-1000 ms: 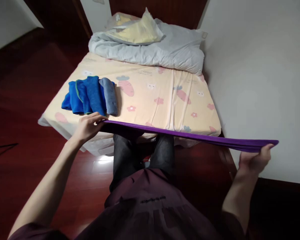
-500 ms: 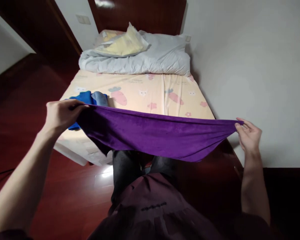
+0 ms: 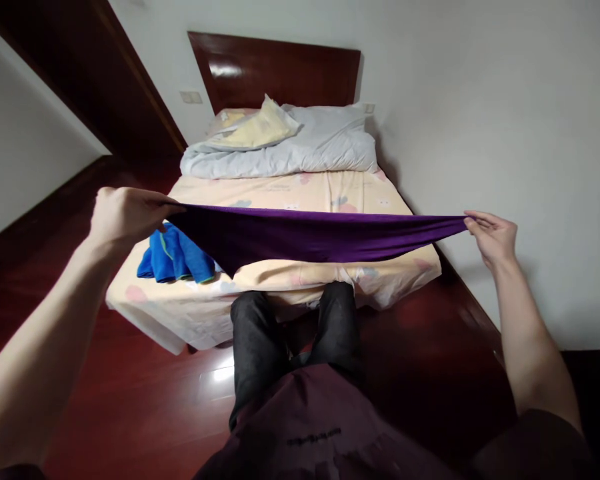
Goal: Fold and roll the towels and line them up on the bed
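A purple towel (image 3: 310, 237) is stretched lengthwise in the air over the near end of the bed. Its left corner is pinched between the thumb and fingers of my left hand (image 3: 130, 212). At the opposite end, my right hand (image 3: 493, 235) grips the other corner. The top edge is taut, while the lower part sags and billows toward the bed. Below and beside my left hand, a blue towel (image 3: 175, 257) with green edging lies on the patterned bedsheet (image 3: 195, 193), partly hidden by the purple one.
A grey-white quilt (image 3: 280, 160) and a yellow pillow in a clear bag (image 3: 260, 127) lie by the dark wooden headboard (image 3: 290, 73). The wall (image 3: 480, 120) runs close along the right side. Dark red flooring (image 3: 145, 400) surrounds the bed's foot.
The purple towel's hanging part has swung forward over the bed, and its edge is raised slightly. The view has tilted, showing more headboard. Both hands keep their hold.
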### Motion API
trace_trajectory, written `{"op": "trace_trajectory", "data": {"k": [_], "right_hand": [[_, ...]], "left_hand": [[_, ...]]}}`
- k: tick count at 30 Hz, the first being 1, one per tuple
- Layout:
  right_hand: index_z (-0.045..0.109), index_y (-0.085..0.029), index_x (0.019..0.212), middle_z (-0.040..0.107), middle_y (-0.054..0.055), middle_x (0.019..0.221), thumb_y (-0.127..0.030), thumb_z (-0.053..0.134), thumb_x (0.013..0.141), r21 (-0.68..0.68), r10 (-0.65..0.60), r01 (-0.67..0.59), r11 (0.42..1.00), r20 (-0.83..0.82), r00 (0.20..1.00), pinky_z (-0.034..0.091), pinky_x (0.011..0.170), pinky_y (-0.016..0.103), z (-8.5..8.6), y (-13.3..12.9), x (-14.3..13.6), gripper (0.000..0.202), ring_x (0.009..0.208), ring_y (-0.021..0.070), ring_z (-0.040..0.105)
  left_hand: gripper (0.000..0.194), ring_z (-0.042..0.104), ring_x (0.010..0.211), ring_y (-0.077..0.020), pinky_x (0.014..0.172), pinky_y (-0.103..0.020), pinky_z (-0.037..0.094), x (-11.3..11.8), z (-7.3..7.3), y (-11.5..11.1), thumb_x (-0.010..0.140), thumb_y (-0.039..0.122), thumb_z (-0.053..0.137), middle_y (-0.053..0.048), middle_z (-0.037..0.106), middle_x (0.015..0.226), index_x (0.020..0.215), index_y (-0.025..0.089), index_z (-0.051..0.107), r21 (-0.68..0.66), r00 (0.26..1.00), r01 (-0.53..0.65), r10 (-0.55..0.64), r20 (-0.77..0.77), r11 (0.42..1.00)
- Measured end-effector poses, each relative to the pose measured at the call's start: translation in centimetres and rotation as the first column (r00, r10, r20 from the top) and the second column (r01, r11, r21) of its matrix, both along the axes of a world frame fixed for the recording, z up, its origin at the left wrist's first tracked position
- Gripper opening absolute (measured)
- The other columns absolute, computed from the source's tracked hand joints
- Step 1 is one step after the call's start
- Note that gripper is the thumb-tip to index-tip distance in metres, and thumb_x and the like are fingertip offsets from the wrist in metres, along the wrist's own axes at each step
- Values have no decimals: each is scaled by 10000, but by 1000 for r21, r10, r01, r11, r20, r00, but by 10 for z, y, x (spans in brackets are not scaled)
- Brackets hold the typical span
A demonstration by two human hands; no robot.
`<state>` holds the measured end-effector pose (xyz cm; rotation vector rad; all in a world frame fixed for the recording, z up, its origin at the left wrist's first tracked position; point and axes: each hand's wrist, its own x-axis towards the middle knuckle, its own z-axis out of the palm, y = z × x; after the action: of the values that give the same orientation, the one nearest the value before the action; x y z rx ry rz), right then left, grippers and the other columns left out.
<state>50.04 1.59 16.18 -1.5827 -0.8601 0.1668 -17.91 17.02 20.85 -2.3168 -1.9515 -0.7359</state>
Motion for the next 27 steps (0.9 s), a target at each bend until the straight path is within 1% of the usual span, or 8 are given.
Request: {"op": "trace_trajectory", "data": {"k": [5, 10, 13, 16, 19, 22, 25, 27], "right_hand": [[815, -89, 909, 786, 98, 905, 41, 782, 806, -115, 54, -40, 993, 128, 990, 521, 873, 279, -5, -19, 19, 169, 790, 110, 696], [831, -93, 961, 795, 122, 940, -41, 838, 802, -296, 42, 30, 955, 233, 972, 531, 896, 322, 6, -38, 28, 168, 802, 133, 704], [830, -95, 962, 775, 107, 832, 0, 812, 821, -320, 63, 22, 947, 255, 965, 540, 845, 349, 19, -43, 27, 171, 727, 133, 693], [818, -68, 989, 754, 114, 757, 13, 803, 835, -337, 131, -53, 940, 213, 968, 548, 787, 371, 28, -39, 32, 175, 658, 139, 696], [803, -22, 1017, 761, 140, 767, 19, 797, 840, -385, 161, -96, 918, 139, 977, 571, 861, 407, 29, -19, 39, 182, 669, 161, 743], [788, 33, 992, 752, 134, 732, 82, 756, 837, -441, 139, -98, 892, 63, 988, 561, 933, 428, 24, 21, 40, 166, 673, 163, 759], [757, 100, 998, 750, 142, 740, 114, 739, 821, -446, 95, -86, 891, -3, 995, 564, 893, 398, 14, 75, 33, 179, 635, 130, 738], [725, 144, 1043, 766, 193, 829, 104, 720, 834, -412, 85, -87, 907, -24, 996, 566, 848, 355, 6, 113, 29, 213, 623, 95, 721]], "left_hand": [[444, 666, 788, -176, 913, -327, 541, 1, 11, -13, 791, 505, 653, 47, 683, 646, 1063, 201, 829, -208, 997, -64, 70, 20, 976], [764, 655, 802, -170, 940, -412, 529, 4, 22, -22, 657, 845, 645, 35, 722, 745, 986, 184, 839, -220, 995, -65, 81, 64, 973], [946, 669, 802, -177, 939, -448, 533, 3, 20, -12, 492, 974, 645, 18, 737, 767, 911, 146, 832, -283, 994, -21, 50, 97, 959], [1037, 681, 811, -188, 923, -474, 555, -7, 5, 16, 395, 975, 714, -3, 746, 779, 953, 107, 820, -398, 989, 48, 12, 148, 916], [1092, 697, 890, -222, 916, -514, 575, -17, -17, 55, 395, 935, 783, -40, 759, 833, 1048, 61, 797, -519, 979, 145, -48, 196, 843], [1071, 705, 931, -256, 915, -568, 589, -11, -38, 92, 411, 885, 842, -71, 760, 833, 1058, 34, 785, -590, 966, 223, -96, 239, 776], [963, 715, 838, -248, 922, -572, 607, 10, -52, 121, 431, 791, 913, -85, 754, 758, 987, 13, 790, -556, 941, 241, -52, 334, 796], [803, 709, 785, -224, 929, -544, 615, 28, -56, 135, 547, 664, 942, -73, 745, 710, 969, -2, 790, -477, 938, 204, -30, 347, 855]]}}
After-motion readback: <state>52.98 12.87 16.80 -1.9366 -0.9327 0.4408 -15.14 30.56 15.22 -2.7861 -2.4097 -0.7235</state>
